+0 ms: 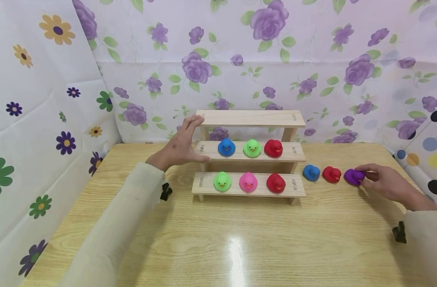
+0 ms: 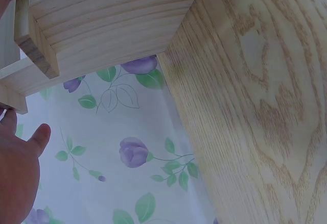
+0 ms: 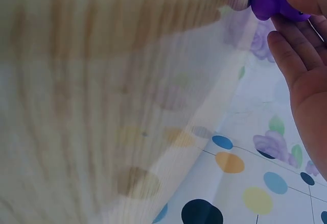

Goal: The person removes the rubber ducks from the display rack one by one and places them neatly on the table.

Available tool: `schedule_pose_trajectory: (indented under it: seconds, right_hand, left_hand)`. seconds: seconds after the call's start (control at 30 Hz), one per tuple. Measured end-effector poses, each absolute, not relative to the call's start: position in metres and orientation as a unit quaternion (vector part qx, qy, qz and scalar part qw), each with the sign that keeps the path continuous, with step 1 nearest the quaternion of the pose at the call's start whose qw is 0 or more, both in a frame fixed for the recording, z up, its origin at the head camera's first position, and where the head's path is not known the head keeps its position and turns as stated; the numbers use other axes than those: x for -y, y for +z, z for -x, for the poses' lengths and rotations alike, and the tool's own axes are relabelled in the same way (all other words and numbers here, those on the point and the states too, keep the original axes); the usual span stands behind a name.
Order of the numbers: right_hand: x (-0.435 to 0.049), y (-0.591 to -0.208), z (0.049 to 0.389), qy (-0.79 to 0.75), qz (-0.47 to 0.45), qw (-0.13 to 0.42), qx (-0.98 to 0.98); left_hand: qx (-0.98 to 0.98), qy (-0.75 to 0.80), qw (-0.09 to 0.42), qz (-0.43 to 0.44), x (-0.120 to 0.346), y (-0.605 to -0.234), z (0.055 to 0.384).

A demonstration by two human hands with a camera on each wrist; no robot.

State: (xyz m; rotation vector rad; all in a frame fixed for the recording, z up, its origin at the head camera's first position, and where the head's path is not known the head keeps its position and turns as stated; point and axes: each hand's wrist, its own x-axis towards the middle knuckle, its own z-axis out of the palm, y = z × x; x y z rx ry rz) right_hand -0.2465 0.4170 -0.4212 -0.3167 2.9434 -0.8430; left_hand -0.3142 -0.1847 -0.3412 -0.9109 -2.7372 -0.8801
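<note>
Makeshift tabletop booth, flower-printed sheets [image 1: 139, 79] behind, wood-grain table [image 1: 189, 243]

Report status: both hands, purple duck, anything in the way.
Left hand spread at left end of three-tier wooden stand. Right hand pinching purple toy duck. Blue toy duck, red toy duck between it and stand.

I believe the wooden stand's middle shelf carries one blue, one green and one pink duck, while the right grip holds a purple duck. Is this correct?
Not quite: the head view shows a red toy duck, not a pink one, with the blue duck and green duck on the middle shelf. The right grip does hold the purple duck.
</note>
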Motion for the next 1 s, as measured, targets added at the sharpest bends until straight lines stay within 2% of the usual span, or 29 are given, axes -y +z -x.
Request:
schedule_pose_trajectory:
  seconds: [0.27, 0.47, 0.7, 1.0]
  right_hand:
    - [-0.416, -0.424, 0.244, -0.273, 0.116, 0.012, -0.955]
    - [-0.414, -0.417, 0.243, -0.259, 0.105, 0.024, -0.96]
    - [-0.392, -0.392, 0.239, -0.261, 0.128, -0.021, -0.957]
    - [-0.354, -0.358, 0.239, -0.293, 0.145, -0.029, -0.945]
  left_hand:
    - [0.906, -0.289, 0.066, 0.301, 0.185, -0.343, 0.314]
    - [0.906, -0.289, 0.067, 0.303, 0.185, -0.343, 0.313]
    - [0.906, -0.286, 0.068, 0.303, 0.186, -0.342, 0.313]
    - [0.906, -0.289, 0.063, 0.302, 0.185, -0.341, 0.315]
